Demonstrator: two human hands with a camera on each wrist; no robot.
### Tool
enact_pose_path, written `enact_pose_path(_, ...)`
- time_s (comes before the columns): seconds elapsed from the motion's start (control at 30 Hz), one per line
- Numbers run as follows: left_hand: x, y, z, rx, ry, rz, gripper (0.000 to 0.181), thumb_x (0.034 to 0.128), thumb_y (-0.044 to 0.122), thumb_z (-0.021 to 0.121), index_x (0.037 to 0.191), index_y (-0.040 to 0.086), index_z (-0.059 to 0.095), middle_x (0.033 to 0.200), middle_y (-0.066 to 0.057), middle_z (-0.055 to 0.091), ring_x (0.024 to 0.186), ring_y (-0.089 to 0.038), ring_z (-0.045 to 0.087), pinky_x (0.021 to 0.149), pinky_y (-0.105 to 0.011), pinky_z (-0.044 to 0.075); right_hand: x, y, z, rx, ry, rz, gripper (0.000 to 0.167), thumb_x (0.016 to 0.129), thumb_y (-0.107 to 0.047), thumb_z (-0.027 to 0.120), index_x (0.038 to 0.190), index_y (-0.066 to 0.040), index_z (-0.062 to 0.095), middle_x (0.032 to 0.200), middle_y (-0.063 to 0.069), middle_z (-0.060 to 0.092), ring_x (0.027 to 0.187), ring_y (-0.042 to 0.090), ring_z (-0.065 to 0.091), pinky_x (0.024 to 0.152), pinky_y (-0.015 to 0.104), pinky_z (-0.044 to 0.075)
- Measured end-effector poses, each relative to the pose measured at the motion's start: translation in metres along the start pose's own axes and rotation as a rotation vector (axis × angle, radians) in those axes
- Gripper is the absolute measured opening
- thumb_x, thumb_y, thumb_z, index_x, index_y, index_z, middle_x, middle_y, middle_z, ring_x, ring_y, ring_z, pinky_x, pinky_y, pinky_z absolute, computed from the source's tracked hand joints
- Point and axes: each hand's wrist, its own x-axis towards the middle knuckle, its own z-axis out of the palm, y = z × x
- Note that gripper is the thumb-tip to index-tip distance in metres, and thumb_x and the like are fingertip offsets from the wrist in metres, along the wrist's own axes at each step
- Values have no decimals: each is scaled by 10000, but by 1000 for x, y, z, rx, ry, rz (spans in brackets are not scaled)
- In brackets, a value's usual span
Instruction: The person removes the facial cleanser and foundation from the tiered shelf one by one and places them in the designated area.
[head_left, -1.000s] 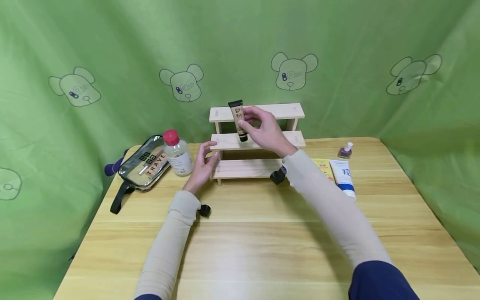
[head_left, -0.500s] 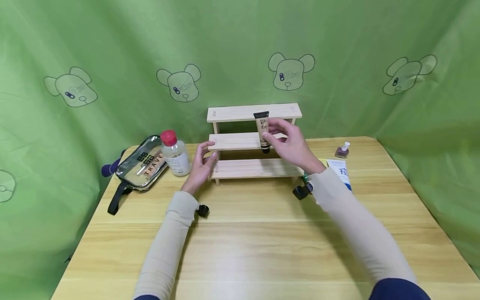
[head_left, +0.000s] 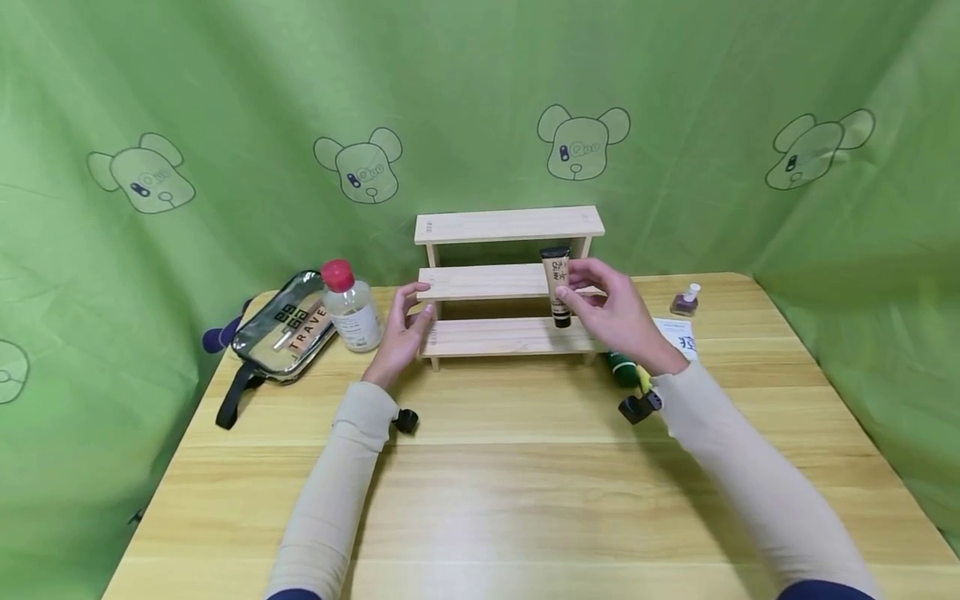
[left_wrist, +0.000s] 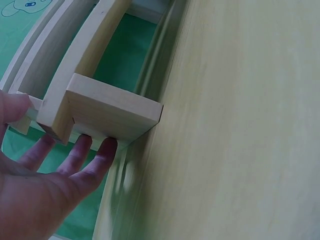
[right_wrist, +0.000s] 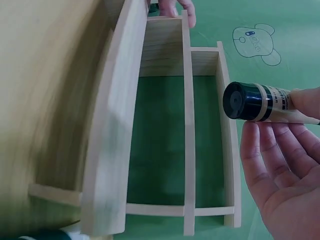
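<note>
My right hand (head_left: 621, 312) pinches a beige cosmetic tube (head_left: 558, 279) between thumb and fingers, black cap downward. In the head view the tube is upright by the right part of the lower steps of a three-tier wooden display stand (head_left: 495, 335). The right wrist view shows its black cap (right_wrist: 242, 101) beside the planks; whether it touches wood cannot be told. My left hand (head_left: 405, 329) rests its fingertips against the stand's left end. In the left wrist view these fingers (left_wrist: 80, 155) are spread and nearly straight, touching the wooden end piece (left_wrist: 112, 102).
A clear travel pouch (head_left: 288, 329) and a red-capped bottle (head_left: 352, 308) stand to the left. At the right are a purple nail polish bottle (head_left: 686, 300), a white tube (head_left: 677, 333) and a dark green item (head_left: 622, 369), partly covered by my arm. A green curtain (head_left: 480, 100) hangs behind.
My right hand has carried the beige tube rightward and down, from the middle of the stand to its right part. The left hand keeps its place at the left end.
</note>
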Motion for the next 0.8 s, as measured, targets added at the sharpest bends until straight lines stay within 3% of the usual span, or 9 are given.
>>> enact_pose_path(0.2, 0, -1, 0, 11, 0, 8, 422, 1139, 146, 545, 1536, 268, 468, 1633, -171, 513, 1386, -466, 603, 1193, -604, 479, -13, 13, -5, -27, 14, -19, 442, 1066, -184, 724, 1445, 17, 615, 1246, 200, 721, 1093, 78, 641, 892, 54, 539)
enact_pose_path(0.5, 1, -1, -1, 4, 1, 1, 425, 1142, 152, 542, 1537, 286, 462, 1615, -171, 518, 1388, -476, 597, 1194, -598, 478, -37, 32, -16, -72, 23, -13, 461, 1066, -167, 723, 1460, 42, 606, 1248, 239, 729, 1031, -90, 607, 859, 47, 533)
enact_pose_path(0.8, 0, 1, 0, 9, -5, -3, 421, 1144, 163, 543, 1545, 260, 457, 1621, -193, 505, 1399, -490, 586, 1219, -621, 451, -62, 49, -21, -91, 36, 1, 414, 1058, -145, 729, 1409, 54, 637, 1210, 251, 751, 1009, -121, 612, 845, 52, 544)
